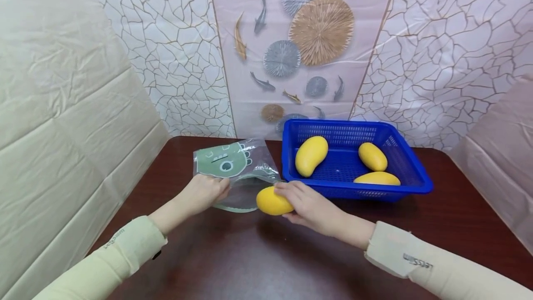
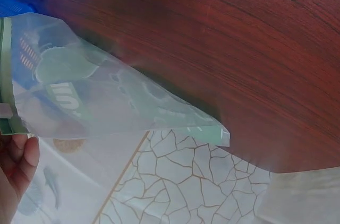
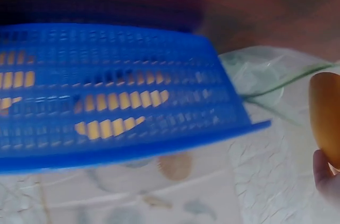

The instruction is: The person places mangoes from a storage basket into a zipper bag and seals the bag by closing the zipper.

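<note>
My left hand (image 1: 205,192) pinches the rim of a clear plastic zip bag (image 1: 220,159) printed with a green cartoon face. The bag's mouth gapes toward me. In the left wrist view, the fingers (image 2: 26,152) grip the green-edged rim, and the bag (image 2: 122,102) tapers away. A yellow mango (image 1: 274,201) is in my right hand (image 1: 310,208), in front of the right side of the bag's mouth. The right wrist view shows this mango (image 3: 326,115) at its right edge, with part of the hand (image 3: 328,184) below it.
A blue perforated basket (image 1: 358,189) stands right of the bag. Inside lie three mangoes: one on the left (image 1: 311,155), one at the right (image 1: 372,156), one by the front wall (image 1: 378,178). Patterned cloth (image 1: 187,59) hangs behind the dark wooden table (image 1: 266,263).
</note>
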Demonstrator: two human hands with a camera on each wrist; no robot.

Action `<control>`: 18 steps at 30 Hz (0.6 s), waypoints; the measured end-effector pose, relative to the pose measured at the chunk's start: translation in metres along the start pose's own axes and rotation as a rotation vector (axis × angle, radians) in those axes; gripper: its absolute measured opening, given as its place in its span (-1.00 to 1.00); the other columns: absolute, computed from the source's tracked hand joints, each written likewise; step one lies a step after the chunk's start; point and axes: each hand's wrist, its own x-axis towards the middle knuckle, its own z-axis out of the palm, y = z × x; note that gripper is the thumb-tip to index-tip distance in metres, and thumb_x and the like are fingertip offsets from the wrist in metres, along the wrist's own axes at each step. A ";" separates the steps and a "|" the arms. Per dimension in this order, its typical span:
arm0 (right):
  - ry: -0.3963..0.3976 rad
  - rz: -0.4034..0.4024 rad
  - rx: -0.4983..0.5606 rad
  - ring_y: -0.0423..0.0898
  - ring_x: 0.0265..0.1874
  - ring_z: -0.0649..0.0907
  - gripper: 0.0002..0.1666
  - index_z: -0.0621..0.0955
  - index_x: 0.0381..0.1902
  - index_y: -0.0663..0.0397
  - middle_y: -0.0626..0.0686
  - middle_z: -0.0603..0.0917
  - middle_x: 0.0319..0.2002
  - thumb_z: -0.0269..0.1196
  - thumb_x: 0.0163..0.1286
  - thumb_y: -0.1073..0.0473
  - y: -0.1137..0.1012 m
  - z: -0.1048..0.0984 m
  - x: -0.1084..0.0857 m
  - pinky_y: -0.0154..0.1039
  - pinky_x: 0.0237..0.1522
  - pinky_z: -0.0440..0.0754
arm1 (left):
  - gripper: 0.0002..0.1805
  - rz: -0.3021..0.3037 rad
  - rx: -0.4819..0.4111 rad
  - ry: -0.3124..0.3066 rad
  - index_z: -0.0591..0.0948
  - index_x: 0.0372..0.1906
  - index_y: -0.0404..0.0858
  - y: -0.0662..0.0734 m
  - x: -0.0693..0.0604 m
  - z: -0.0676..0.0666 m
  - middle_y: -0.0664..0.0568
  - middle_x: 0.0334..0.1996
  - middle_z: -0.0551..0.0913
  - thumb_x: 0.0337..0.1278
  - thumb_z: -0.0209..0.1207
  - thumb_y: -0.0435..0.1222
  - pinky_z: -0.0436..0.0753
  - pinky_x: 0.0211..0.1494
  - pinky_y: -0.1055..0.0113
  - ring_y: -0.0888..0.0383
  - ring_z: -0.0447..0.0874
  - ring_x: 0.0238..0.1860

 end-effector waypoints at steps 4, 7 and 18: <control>-0.016 -0.066 -0.114 0.02 -0.01 0.56 -0.29 0.49 0.07 0.19 0.14 0.59 0.05 0.49 -0.07 0.15 -0.007 0.017 0.008 -0.18 0.08 0.53 | -0.76 0.032 -0.004 -0.007 0.47 -0.60 -0.18 0.002 -0.001 0.001 0.10 -0.76 0.51 -0.17 0.35 -0.26 0.41 -0.66 0.32 0.16 0.51 -0.69; 0.003 -0.094 -0.178 0.00 -0.06 0.56 -0.34 0.54 0.04 0.12 0.10 0.60 0.01 0.48 -0.08 0.15 -0.010 0.027 0.012 -0.21 0.02 0.55 | -0.75 0.060 -0.006 -0.013 0.47 -0.61 -0.17 0.003 -0.001 0.001 0.11 -0.77 0.50 -0.16 0.35 -0.25 0.37 -0.67 0.37 0.19 0.48 -0.71; -0.001 -0.195 -0.351 -0.01 0.02 0.58 -0.50 0.52 0.15 0.18 0.10 0.61 0.08 0.25 0.23 0.22 -0.014 0.045 0.011 -0.26 0.10 0.54 | -0.73 0.061 -0.017 -0.010 0.47 -0.63 -0.17 0.005 -0.003 0.002 0.11 -0.78 0.46 -0.20 0.38 -0.25 0.34 -0.67 0.42 0.22 0.43 -0.73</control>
